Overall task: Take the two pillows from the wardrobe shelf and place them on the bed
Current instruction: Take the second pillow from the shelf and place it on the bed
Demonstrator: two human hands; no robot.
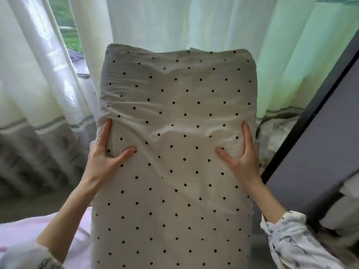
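A white pillow with black polka dots point(174, 152) fills the middle of the head view, held upright in front of me. My left hand point(105, 154) grips its left edge, thumb pressed into the front and fingers wrapped round the side. My right hand point(240, 154) grips the right edge the same way. The fabric creases between both thumbs. A pink bed sheet point(23, 232) shows at the lower left, below the pillow. No second pillow is visible.
White and pale green curtains point(136, 22) with a grey lower band hang right behind the pillow, with a window gap point(66, 20) at the upper left. A dark wardrobe panel point(318, 133) slants along the right. Grey-white bedding point(277, 133) lies beside it.
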